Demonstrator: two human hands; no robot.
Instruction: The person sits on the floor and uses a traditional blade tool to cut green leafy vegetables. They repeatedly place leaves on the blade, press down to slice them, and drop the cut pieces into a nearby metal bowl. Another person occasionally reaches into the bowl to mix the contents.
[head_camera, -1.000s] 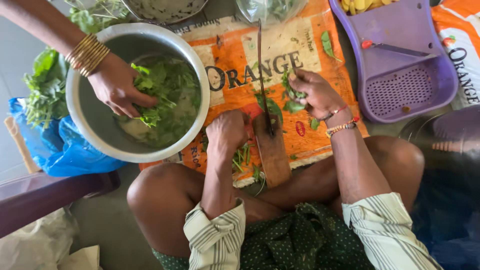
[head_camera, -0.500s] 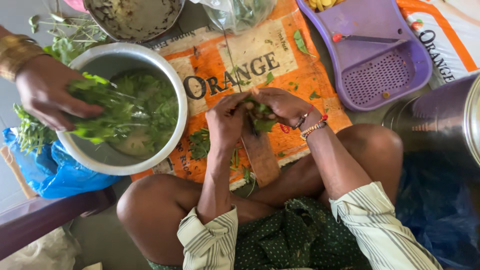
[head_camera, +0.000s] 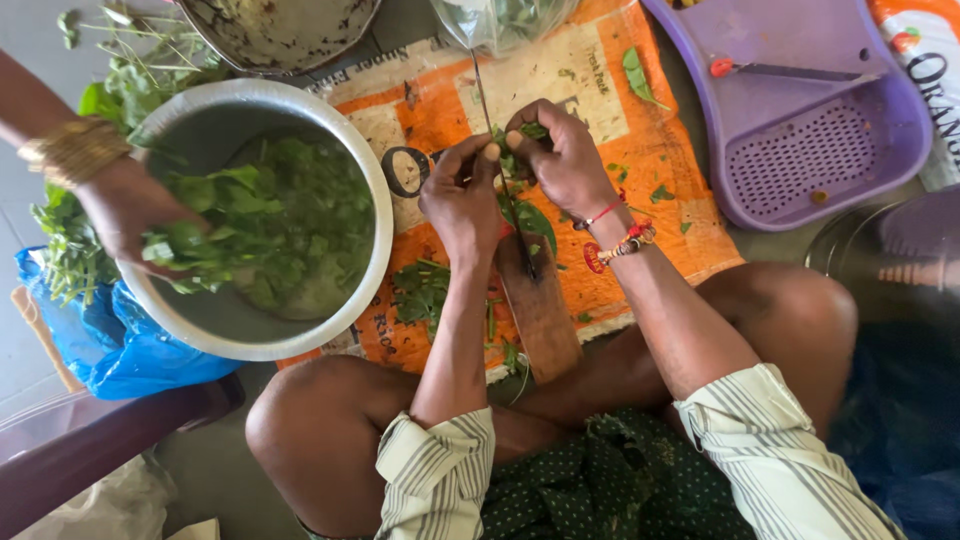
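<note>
I sit cross-legged on the floor over an upright floor blade (head_camera: 505, 175) fixed to a wooden base (head_camera: 540, 315). My left hand (head_camera: 462, 195) and my right hand (head_camera: 565, 160) meet at the blade, both pinching a small bunch of green leaves (head_camera: 520, 140) against its edge. Cut greens (head_camera: 420, 290) lie on the orange printed sack (head_camera: 590, 80) below my hands. My right wrist wears red thread bracelets.
To the left, another person's hand (head_camera: 125, 215) with gold bangles lifts greens from a large steel bowl (head_camera: 365, 200). A purple strainer tray (head_camera: 800, 110) lies at top right, a blue plastic bag (head_camera: 110, 340) at left, a dark pan (head_camera: 280, 30) at top.
My hands have come together at the blade with leaves. The other person's hand has drawn a clump of greens out toward the bowl's left rim. The view has shifted.
</note>
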